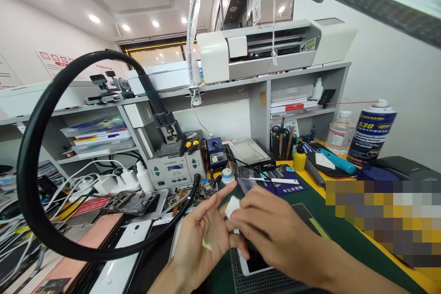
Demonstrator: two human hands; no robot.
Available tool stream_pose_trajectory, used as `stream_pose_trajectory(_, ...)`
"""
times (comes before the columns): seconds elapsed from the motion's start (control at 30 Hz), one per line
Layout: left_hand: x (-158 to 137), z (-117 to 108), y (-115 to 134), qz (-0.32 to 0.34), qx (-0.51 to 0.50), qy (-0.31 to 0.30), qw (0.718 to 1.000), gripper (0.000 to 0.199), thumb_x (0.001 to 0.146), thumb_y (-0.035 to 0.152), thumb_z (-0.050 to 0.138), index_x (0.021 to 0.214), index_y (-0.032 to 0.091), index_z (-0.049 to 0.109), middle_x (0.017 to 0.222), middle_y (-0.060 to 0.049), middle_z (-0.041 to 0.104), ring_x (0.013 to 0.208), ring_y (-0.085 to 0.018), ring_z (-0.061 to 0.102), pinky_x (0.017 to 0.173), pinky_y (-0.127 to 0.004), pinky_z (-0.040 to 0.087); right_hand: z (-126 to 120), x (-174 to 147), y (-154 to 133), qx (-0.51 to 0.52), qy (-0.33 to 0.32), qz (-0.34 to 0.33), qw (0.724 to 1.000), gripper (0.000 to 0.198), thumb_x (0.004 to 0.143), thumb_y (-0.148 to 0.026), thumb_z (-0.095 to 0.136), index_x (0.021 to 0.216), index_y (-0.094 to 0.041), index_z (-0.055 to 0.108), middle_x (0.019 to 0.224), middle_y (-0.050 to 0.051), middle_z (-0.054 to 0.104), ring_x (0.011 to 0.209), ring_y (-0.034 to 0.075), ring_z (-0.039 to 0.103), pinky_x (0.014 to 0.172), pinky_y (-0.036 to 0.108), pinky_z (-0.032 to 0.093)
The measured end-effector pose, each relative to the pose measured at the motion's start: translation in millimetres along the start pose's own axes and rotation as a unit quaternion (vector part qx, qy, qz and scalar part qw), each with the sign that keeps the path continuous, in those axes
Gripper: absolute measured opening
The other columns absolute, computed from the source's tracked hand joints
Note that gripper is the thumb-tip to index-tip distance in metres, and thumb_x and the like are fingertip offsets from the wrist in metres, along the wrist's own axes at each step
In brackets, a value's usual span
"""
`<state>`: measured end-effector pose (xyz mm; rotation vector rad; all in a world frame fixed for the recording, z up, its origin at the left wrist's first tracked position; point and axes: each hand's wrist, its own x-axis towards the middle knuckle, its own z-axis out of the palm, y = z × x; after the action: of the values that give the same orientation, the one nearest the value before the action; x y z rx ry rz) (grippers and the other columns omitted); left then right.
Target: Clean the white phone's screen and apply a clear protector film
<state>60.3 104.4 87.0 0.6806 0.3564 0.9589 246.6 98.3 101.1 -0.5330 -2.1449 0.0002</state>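
Observation:
My left hand (204,234) is turned partly palm up, its index finger stretched out and other fingers curled toward my right hand. What those curled fingers grip is hidden; a small yellow-green patch (206,244) shows against the palm. My right hand (272,227) pinches a small white folded piece (232,206), perhaps a wipe, which touches the left fingers. Below both hands a white-framed phone (245,266) with a dark screen lies on a black perforated mat (305,213), partly covered by my right hand. A clear film (245,183) stands just beyond the fingers.
A thick black hose (25,165) loops across the left side over several phones and parts. Behind stand a grey soldering station (175,170), a small round tub (228,174) and a white-handled tool (279,181). A yellow bottle (299,160) and a spray can (372,133) are at right.

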Motion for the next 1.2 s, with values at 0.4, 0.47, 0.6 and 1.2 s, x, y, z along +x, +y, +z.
stream_pose_trajectory(0.4, 3, -3, -7, -0.014, 0.017, -0.009, 1.0, 0.049, 0.105, 0.043, 0.04, 0.144, 0.018, 0.055, 0.115, -0.016, 0.069, 0.074, -0.026, 0.072, 0.055, -0.036, 0.056, -6, 1, 17, -0.087, -0.014, 0.015, 0.996, 0.023, 0.099, -0.003, 0.049, 0.1, -0.016, 0.068, 0.091, 0.007, 0.058, 0.083, 0.02, 0.045, 0.074, 0.038, 0.041)
stream_pose_trajectory(0.47, 3, -3, -6, -0.017, 0.023, -0.012, 1.0, 0.05, 0.104, 0.043, 0.041, 0.145, 0.018, 0.053, 0.115, -0.016, 0.07, 0.074, -0.027, 0.072, 0.054, -0.037, 0.057, -13, 4, 25, -0.098, 0.026, 0.032, 0.994, 0.022, 0.102, -0.006, 0.051, 0.106, -0.018, 0.069, 0.09, 0.006, 0.058, 0.084, 0.02, 0.046, 0.073, 0.037, 0.041)
stream_pose_trajectory(0.6, 1, -3, -5, -0.027, 0.037, -0.007, 0.999, 0.052, 0.103, 0.046, 0.043, 0.147, 0.019, 0.051, 0.116, -0.016, 0.07, 0.074, -0.028, 0.072, 0.053, -0.039, 0.057, -23, 8, 33, -0.104, 0.06, 0.072, 0.99, 0.02, 0.103, -0.01, 0.054, 0.11, -0.019, 0.07, 0.092, 0.006, 0.061, 0.089, 0.021, 0.051, 0.076, 0.037, 0.045)
stream_pose_trajectory(1.2, -1, 0, -6, 0.003, 0.113, 0.025, 0.993, 0.053, 0.103, 0.047, 0.046, 0.147, 0.018, 0.053, 0.119, -0.018, 0.066, 0.081, -0.025, 0.068, 0.059, -0.037, 0.055, -12, 18, 31, -0.101, 0.068, 0.184, 0.975, 0.014, 0.099, -0.014, 0.058, 0.099, -0.019, 0.07, 0.087, 0.005, 0.069, 0.079, 0.02, 0.064, 0.066, 0.032, 0.05)
